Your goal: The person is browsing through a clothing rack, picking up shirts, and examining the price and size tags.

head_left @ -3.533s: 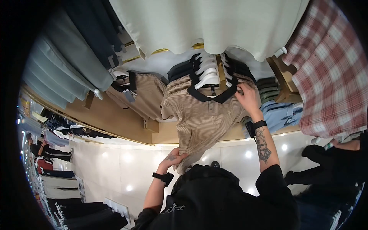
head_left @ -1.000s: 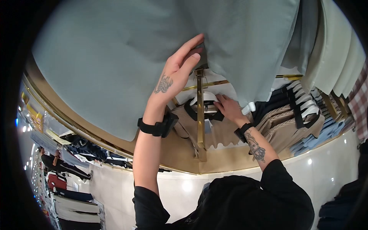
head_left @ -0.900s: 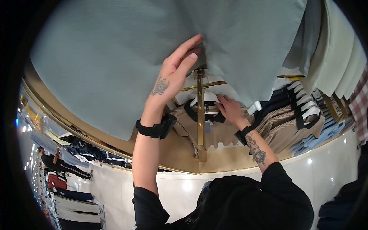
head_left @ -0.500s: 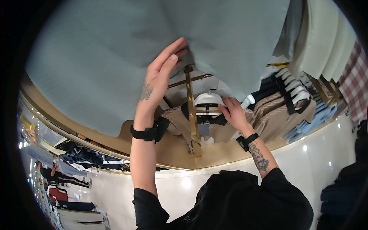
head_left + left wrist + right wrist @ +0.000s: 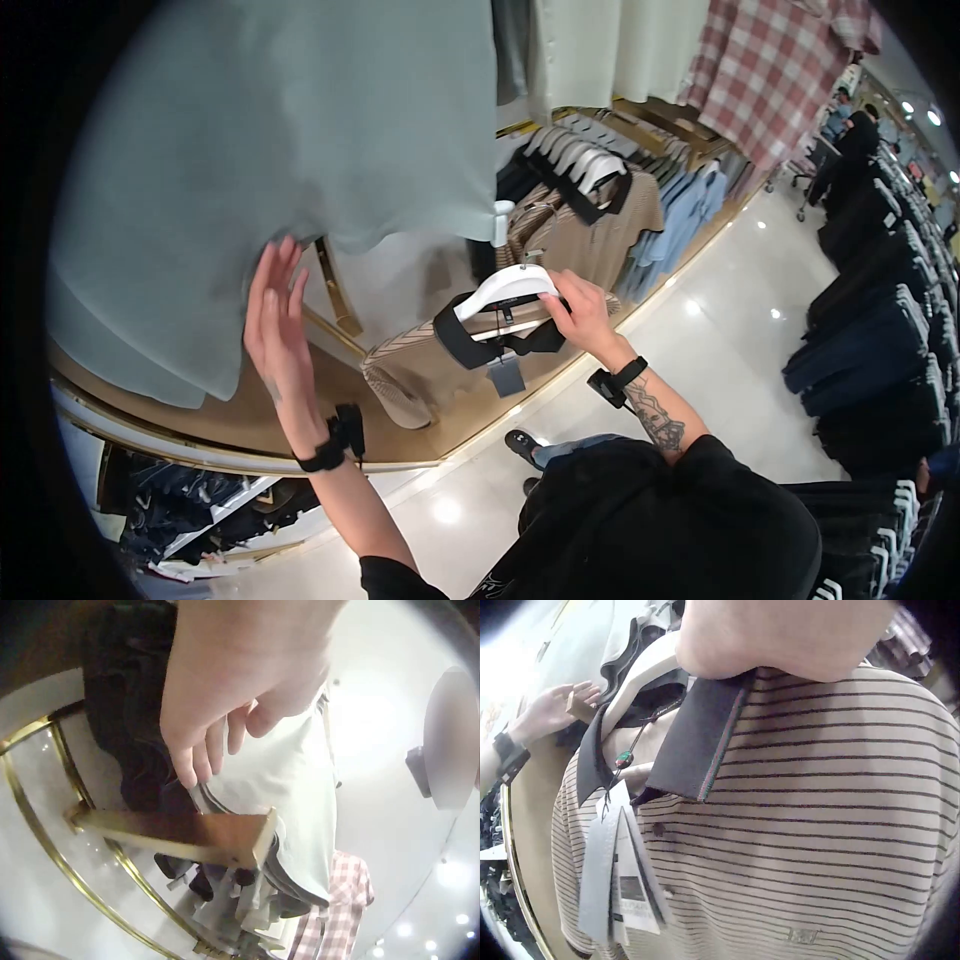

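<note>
My right hand [image 5: 585, 318] grips the right shoulder of a white hanger [image 5: 510, 286], which carries a tan striped polo [image 5: 410, 350] with a black collar [image 5: 462, 345] and a grey tag [image 5: 507, 376]. In the right wrist view the polo [image 5: 840, 787] fills much of the picture, its paper tags [image 5: 604, 870] dangling at the neck. My left hand [image 5: 280, 330], fingers extended, rests against a hanging grey-green garment [image 5: 180, 200]. The left wrist view shows the left hand [image 5: 240, 682] beside hanging pale cloth [image 5: 285, 780], above a wooden-topped bracket [image 5: 180, 832].
More tan polos [image 5: 590, 240] and light blue shirts [image 5: 682, 220] hang to the right of the held one. A red plaid shirt [image 5: 765, 80] hangs at upper right. Racks of dark clothes [image 5: 850, 340] stand across the pale floor [image 5: 720, 290]. A brass bar [image 5: 335, 290] projects between my hands.
The held polo and hanger have come out from behind the brass bar, toward me. The left hand has lowered along the grey-green cloth. The head view has swung right.
</note>
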Tool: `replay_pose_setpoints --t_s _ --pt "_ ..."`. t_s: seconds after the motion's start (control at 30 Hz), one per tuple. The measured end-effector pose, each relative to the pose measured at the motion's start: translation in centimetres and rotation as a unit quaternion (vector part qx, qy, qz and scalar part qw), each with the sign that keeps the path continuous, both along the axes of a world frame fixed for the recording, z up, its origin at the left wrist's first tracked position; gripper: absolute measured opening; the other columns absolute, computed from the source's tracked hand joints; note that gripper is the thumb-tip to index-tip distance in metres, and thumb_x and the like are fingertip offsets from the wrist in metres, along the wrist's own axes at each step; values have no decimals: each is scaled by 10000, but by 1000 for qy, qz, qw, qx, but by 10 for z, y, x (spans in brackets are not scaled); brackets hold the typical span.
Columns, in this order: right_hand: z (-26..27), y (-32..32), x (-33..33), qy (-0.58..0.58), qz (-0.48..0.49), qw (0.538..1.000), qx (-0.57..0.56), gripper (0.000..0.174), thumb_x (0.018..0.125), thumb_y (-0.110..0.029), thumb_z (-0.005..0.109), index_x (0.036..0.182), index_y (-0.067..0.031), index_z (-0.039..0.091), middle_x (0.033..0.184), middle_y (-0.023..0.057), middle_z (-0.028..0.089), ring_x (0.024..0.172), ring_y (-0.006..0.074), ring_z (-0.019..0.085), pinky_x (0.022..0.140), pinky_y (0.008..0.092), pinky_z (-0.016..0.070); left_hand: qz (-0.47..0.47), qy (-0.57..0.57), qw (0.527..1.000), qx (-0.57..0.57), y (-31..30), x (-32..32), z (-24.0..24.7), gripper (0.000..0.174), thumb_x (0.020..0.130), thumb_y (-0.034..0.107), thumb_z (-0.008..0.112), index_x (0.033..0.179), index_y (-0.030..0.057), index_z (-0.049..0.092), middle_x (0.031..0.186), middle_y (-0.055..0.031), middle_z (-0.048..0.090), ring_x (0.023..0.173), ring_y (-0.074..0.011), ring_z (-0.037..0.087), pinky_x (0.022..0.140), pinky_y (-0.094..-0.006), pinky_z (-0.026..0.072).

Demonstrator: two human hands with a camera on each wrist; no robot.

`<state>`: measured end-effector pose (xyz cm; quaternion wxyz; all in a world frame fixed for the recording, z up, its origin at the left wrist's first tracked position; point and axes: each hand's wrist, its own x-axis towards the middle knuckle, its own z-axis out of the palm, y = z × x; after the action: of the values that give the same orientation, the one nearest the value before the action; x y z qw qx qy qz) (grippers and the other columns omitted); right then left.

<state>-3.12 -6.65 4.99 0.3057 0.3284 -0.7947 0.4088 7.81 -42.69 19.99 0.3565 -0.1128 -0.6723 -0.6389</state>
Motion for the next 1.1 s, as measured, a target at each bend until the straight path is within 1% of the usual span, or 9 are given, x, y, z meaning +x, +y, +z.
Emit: replay_pose_setpoints --t_s 0.13,0.27,0.33,0.5,0.6,0.8,0.9,1.0,1.1 --pt "10 66 3 -7 -60 998 19 249 926 -134 703 1138 -10 664 830 143 606 718 356 636 630 425 509 83 -8 992 97 17 24 -75 411 1088 194 454 1362 -88 576 1324 -240 645 1279 -328 607 1126 -451 454" --pt "13 121 -5 16 -101 995 11 233 920 -111 697 1135 -24 677 840 144 621 724 358 643 633 421 512 179 -113 976 44 54 42 -163 291 1065 182 541 1214 -22 686 1145 -137 711 1057 -234 679 991 -398 529" --pt "17 146 -16 12 -113 993 20 238 922 -116 698 1143 -30 679 849 137 632 726 351 652 632 415 518 142 -216 966 -6 112 39 -169 333 1020 125 613 1326 -6 632 1257 -142 681 1165 -248 651 1057 -399 490" --pt "17 197 -65 23 -100 994 22 231 928 -135 702 1137 -39 689 857 126 653 728 341 662 632 405 527 23 -242 968 -67 211 -15 -196 797 920 146 756 1582 23 329 1477 -197 530 1372 -293 518 1175 -439 376" --pt "19 230 -103 12 -64 998 16 228 934 -147 702 1135 -41 692 872 125 666 743 340 669 641 403 533 80 -231 959 -143 248 -61 -211 840 902 166 782 1578 11 310 1467 -209 531 1348 -296 533 1162 -425 386" --pt "15 263 -178 -5 27 1000 9 236 957 -189 687 1148 -50 690 891 120 680 773 335 677 660 409 540 47 -340 939 27 303 -120 -232 570 946 196 749 1417 -32 523 1326 -161 639 1196 -225 613 1019 -356 486" --pt "10 263 -210 -3 60 998 20 251 970 -227 678 1163 -65 685 899 105 679 779 325 677 655 418 536 108 -376 920 26 325 -126 -239 477 972 208 720 1352 -47 582 1248 -137 682 1149 -204 631 971 -338 506" --pt "-2 266 -231 -38 92 994 50 266 980 -258 667 1178 -80 680 906 93 670 777 316 676 642 428 527 110 -333 927 136 347 -129 -256 503 972 212 725 1371 -42 555 1308 -144 656 1186 -240 621 1021 -365 485" --pt "-10 265 -239 -88 121 986 69 275 987 -241 664 1178 -44 674 979 123 695 837 353 686 712 415 547 171 -380 902 110 351 -127 -276 514 981 247 707 1372 -51 555 1315 -147 655 1183 -246 622 1024 -370 480"
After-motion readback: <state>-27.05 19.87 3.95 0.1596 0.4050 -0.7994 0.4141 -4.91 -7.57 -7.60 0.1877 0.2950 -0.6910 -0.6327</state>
